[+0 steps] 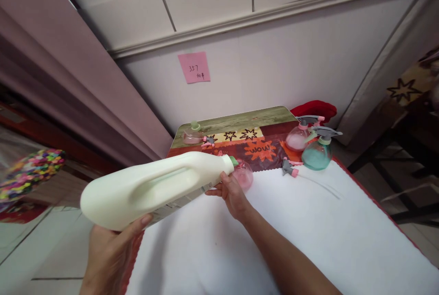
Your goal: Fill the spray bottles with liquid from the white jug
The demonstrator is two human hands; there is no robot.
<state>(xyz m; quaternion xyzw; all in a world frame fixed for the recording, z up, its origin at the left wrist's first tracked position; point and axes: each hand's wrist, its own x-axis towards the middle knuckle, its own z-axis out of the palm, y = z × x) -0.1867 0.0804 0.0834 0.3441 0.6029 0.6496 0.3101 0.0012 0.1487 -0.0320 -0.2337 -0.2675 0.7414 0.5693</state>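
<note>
- Clasps cream jug (151, 172) from below near its base with left grip (111, 244); touches it by the neck with right grip (235, 196), cannot tell how firmly closed.
- Holds it above worktop (233, 123), long axis near-horizontal, base leftward, green spout (233, 161) pointing right and away.
- Overlapping the spout in view: pink round bottle (245, 178), contents unclear.
- Farther right: pink spray bottle (297, 142), teal spray bottle (317, 157), contents unclear too.

Some fingers of the left hand (111, 244) hide under the white jug (126, 190) — its label (183, 201) is too tiny to read. The jug covers part of a pink bottle (244, 177). A blurry, colourful bundle (37, 169) — cut off at left.
</note>
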